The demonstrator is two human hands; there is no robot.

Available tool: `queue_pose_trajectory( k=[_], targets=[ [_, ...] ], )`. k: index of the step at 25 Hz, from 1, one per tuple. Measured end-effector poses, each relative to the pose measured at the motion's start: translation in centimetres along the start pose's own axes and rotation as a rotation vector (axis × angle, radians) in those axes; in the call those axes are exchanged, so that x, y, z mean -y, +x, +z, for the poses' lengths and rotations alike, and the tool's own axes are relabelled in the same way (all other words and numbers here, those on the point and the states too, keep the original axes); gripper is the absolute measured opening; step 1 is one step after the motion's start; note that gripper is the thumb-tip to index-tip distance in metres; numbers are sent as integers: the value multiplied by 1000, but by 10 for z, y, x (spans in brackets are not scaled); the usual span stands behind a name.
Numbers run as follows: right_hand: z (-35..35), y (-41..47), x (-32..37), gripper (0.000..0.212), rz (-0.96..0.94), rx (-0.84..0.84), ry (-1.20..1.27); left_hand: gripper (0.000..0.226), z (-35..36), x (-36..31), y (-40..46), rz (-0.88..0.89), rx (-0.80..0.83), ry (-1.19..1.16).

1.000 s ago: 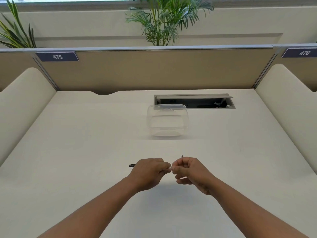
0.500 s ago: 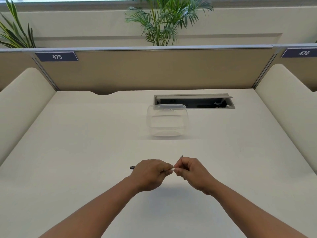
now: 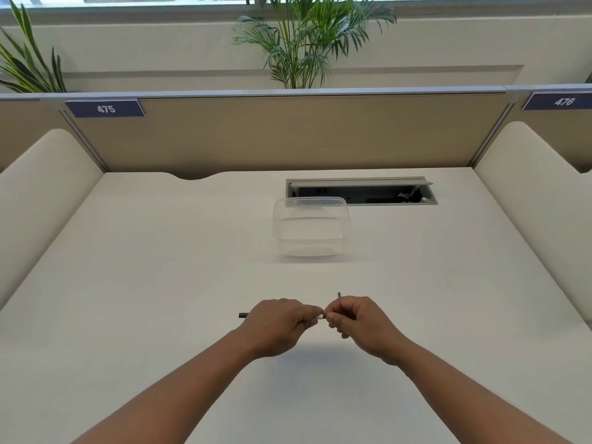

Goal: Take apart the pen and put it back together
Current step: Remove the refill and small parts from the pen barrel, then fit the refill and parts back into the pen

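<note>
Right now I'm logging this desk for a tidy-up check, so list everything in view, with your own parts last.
Pen: 1, dark with a white section, held between both hands above the desk.
Thin dark piece: 1, sticking up from the right hand.
Container: 1, clear plastic, mid-desk, looks empty.
Cable hatch: 1, grey, open, behind the container.
Desk: 1, cream.
Number plates: 2, dark blue, on the partition.
Plants: 2, green, behind the partition.
Left hand: closed on the pen.
Right hand: pinching the pen's end.

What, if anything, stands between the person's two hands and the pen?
Nothing visible does. The left hand and right hand are both closed on the pen above the desk. The clear container sits farther back, apart from them.
</note>
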State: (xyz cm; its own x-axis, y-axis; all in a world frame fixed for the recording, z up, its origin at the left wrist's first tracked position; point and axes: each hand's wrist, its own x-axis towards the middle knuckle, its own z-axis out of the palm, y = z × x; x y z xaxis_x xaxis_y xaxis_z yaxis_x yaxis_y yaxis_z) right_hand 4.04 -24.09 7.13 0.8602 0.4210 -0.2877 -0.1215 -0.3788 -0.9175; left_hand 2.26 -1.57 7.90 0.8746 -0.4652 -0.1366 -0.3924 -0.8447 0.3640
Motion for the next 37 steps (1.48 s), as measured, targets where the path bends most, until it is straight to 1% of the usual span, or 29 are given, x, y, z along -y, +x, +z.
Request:
queue_pose_trajectory(
  k=[3,6,10,12,15,19,23,29,32,34,37],
  targets=[
    [-4,2,-1,15,-16,-42,-58,28,2,1,1,-9,-7,-8],
    [-6,5,-1,11,15,-24,-118,28,4,1,3,-12,-5,0],
    [-11,9,-5,13,-32,-56,-401,26,8,2,6,-19,4,29],
    [-16,11,-10,17,-25,-76,-473,27,11,5,6,-34,7,23],
    [-20,15,-22,12,60,-142,-451,28,12,10,10,-53,3,-1],
    [-27,21,-42,10,227,-253,-440,19,11,9,14,-50,25,-26],
    [-27,31,-63,2,342,-302,-449,23,16,16,16,-53,52,-40],
    [-31,46,-79,5,404,-345,-468,36,21,23,24,-67,58,-54],
    [-31,52,-81,6,415,-357,-462,37,22,25,31,-71,66,-68],
    [-32,55,-83,8,428,-362,-454,34,23,27,33,-65,63,-76],
    [-32,57,-85,13,438,-359,-452,35,26,30,37,-65,68,-72]
  ],
)
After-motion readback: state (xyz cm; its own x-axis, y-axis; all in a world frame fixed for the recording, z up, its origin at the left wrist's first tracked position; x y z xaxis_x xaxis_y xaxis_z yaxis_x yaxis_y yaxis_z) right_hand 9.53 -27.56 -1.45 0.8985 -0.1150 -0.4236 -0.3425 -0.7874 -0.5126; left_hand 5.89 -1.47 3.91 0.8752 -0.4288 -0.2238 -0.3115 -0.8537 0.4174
